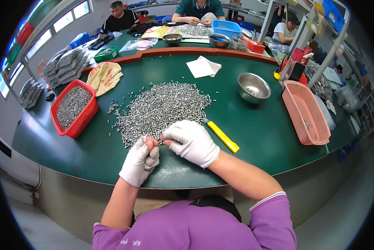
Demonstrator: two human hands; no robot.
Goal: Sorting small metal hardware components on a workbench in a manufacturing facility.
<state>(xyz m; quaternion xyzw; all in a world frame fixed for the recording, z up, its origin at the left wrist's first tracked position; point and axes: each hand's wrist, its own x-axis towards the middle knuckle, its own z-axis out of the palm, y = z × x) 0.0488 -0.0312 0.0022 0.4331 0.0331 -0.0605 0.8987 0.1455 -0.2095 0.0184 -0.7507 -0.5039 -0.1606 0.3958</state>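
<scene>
A broad heap of small silvery metal pins (164, 104) lies in the middle of the green table (187, 177). At the near edge of the heap, my left hand (140, 160) is closed, its bare thumb and fingertip pinched on a small metal pin (152, 141). My right hand (191, 143) reaches over the heap's near side, its bare fingertips drawn together close to the left ones. What those fingertips hold, if anything, is too small to make out. Both hands wear white gloves with the tips uncovered. Right of my right hand rests a yellow-handled cutter knife (223, 136).
On the left stands a red basket (94, 109) full of pins, near a yellowish cloth bag (104, 78). White paper (202, 67), a steel bowl (254, 86) and a pink basket (305, 112) lie to the right. A raised brown edge (178, 51) runs behind; people sit beyond it.
</scene>
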